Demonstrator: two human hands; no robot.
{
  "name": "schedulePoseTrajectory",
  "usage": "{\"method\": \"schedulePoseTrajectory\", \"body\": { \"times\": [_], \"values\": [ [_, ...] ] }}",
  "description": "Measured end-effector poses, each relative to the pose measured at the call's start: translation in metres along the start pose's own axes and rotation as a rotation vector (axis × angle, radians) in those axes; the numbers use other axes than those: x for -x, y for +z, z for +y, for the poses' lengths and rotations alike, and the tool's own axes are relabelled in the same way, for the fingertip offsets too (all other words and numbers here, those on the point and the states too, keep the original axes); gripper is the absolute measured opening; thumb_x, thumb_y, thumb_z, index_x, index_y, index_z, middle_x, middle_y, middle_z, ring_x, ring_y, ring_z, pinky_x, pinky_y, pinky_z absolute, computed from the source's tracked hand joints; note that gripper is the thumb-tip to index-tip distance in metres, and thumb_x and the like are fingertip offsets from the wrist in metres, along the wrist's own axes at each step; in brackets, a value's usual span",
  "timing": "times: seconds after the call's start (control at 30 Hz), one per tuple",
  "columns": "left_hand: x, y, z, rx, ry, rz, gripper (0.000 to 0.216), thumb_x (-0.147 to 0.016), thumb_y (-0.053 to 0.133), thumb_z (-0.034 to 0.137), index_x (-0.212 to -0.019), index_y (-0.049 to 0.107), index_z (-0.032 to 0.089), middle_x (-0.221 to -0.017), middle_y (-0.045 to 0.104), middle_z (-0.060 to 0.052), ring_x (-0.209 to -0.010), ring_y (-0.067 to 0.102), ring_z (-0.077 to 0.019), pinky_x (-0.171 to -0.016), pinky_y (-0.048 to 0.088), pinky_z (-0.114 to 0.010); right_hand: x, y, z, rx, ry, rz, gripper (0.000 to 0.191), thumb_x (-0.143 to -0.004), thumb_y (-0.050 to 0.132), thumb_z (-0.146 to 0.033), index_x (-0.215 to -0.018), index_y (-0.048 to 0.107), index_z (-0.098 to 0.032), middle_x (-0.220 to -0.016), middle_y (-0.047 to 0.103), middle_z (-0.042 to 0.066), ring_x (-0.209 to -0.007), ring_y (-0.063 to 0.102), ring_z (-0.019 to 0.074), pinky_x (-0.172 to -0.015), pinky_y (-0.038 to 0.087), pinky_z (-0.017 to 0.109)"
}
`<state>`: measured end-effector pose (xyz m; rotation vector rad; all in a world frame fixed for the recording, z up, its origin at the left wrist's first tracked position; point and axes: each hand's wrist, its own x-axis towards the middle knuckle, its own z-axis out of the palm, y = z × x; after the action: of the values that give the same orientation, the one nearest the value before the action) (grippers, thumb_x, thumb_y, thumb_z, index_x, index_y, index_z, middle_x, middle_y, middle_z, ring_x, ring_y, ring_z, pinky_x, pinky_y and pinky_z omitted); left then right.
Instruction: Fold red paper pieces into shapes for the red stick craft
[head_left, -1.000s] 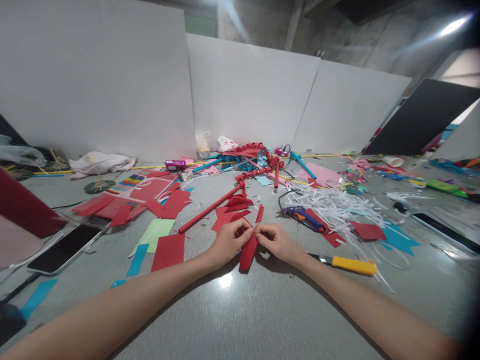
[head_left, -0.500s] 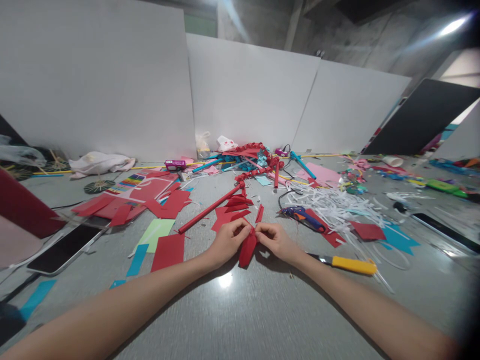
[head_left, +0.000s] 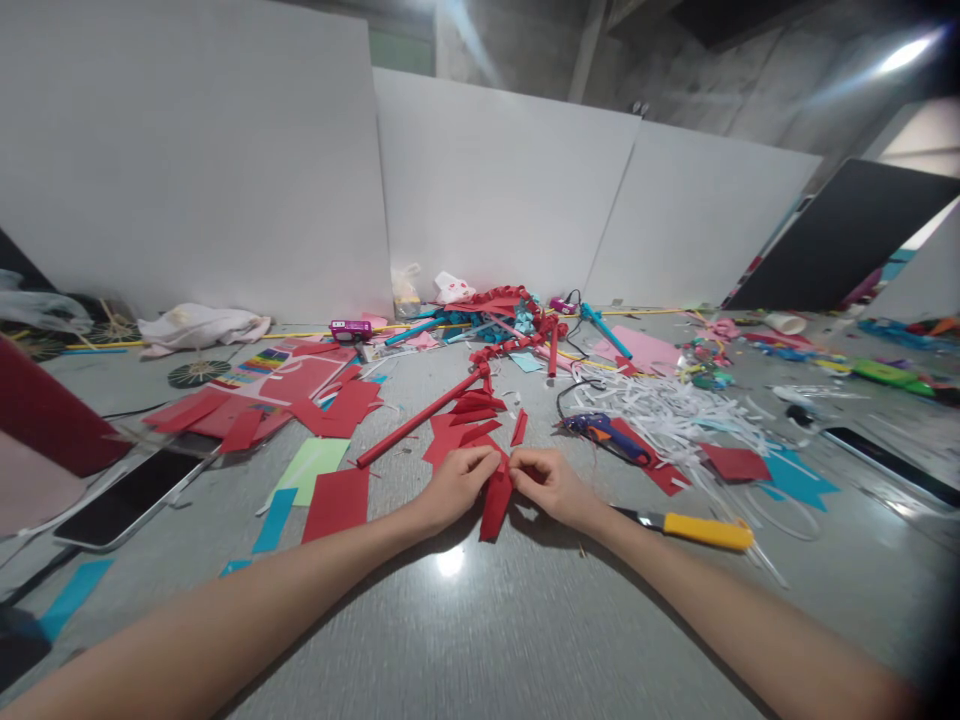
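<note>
Between my two hands is a small folded piece of red paper point(head_left: 496, 508), its lower end hanging toward me. My left hand point(head_left: 459, 487) pinches its upper left side between thumb and fingertips. On the other side my right hand point(head_left: 553, 487) pinches its upper right edge. Just beyond my fingers lie a narrow red folded strip point(head_left: 519, 427) and several folded red paper pieces point(head_left: 477, 404). A rolled red paper tube point(head_left: 420, 415) slants away to the left of them.
A glue gun point(head_left: 606, 437) and a yellow-handled cutter point(head_left: 706, 530) lie right of my hands, near shredded white paper point(head_left: 667, 410). Red card point(head_left: 336, 503) and a phone point(head_left: 135, 493) are on the left. White panels point(head_left: 502, 190) stand behind.
The folded red paper has turned slightly and its lower end now looks narrower. My fingers have shifted a little on it; both hands stay in about the same place.
</note>
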<state>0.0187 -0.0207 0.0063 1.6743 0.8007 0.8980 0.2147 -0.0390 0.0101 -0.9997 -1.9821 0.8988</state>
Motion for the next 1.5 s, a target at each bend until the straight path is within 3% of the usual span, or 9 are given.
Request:
{"method": "schedulePoseTrajectory", "body": {
  "times": [0.37, 0.87, 1.5],
  "values": [
    [-0.0004, -0.0009, -0.0042, -0.001, 0.011, -0.039, 0.036, -0.098, 0.048, 0.041, -0.073, 0.054, 0.017, -0.068, 0.048, 0.002, -0.063, 0.043, -0.0117, -0.059, 0.034, -0.025, 0.0004, 0.0011, 0.0047, 0.023, -0.028, -0.016, 0.027, -0.097, 0.052, -0.027, -0.071, 0.051, -0.018, -0.067, 0.045, -0.003, -0.062, 0.04, 0.0119, -0.058, 0.031, 0.024],
    [-0.0001, -0.0015, -0.0014, 0.024, 0.042, -0.062, 0.035, -0.098, 0.052, 0.042, -0.075, 0.057, 0.016, -0.071, 0.051, 0.001, -0.064, 0.045, -0.0115, -0.06, 0.035, -0.023, 0.0004, 0.0016, 0.0016, 0.002, -0.022, -0.004, 0.028, -0.098, 0.052, -0.028, -0.071, 0.053, -0.018, -0.066, 0.046, -0.003, -0.061, 0.039, 0.0122, -0.058, 0.032, 0.024],
    [0.0041, 0.0016, -0.0019, -0.251, 0.191, 0.072, 0.032, -0.1, 0.048, 0.033, -0.074, 0.056, 0.016, -0.067, 0.051, 0.003, -0.064, 0.044, -0.0108, -0.06, 0.031, -0.024, 0.0029, 0.0033, -0.0018, -0.039, 0.015, 0.03, 0.028, -0.097, 0.053, -0.032, -0.073, 0.051, -0.019, -0.066, 0.047, -0.003, -0.062, 0.042, 0.0127, -0.06, 0.035, 0.025]
  ]
}}
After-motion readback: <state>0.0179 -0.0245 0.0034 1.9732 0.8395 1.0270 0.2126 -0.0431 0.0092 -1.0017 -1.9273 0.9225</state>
